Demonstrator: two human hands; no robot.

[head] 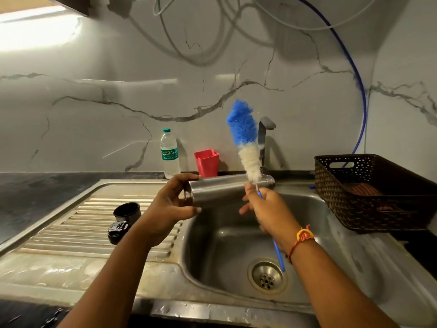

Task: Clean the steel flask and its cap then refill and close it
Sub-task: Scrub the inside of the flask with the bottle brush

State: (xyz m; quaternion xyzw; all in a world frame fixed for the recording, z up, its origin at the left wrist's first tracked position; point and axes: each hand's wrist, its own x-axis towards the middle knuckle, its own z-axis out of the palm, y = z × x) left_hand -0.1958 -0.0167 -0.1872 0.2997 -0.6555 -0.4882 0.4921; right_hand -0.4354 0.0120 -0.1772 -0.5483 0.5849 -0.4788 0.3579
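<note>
"Honestly, that could slip. The left hand (165, 204) grips the steel flask (227, 189) only at its left end, thumb on top and fingers curled underneath. If the steel is wet, that's not much hold."

"And if it goes?"

"It falls straight into the sink (212, 268). It's lying sideways over the basin, with the narrow neck end pointing right, towards the tap (263, 138)."

"The other hand?"

"The right hand (267, 209) is closed round the thin blue handle of the bottle brush (243, 131). The bristles stand upright outside the flask, just in front of its right end. I'd guess a head that long could flick water about, or miss the mouth when it's aimed."

"Where's the cap?"

"On the draining board (71, 228), left of the basin and well apart from the flask. There's a black cap (127, 210) farther off and a second black piece (117, 232) nearer. The left forearm passes close by them, so a careless swing might knock one off. Against the far wall are a water bottle (169, 155) and a red cup (206, 162), and there's a brown basket (354, 197) on the right."
</note>
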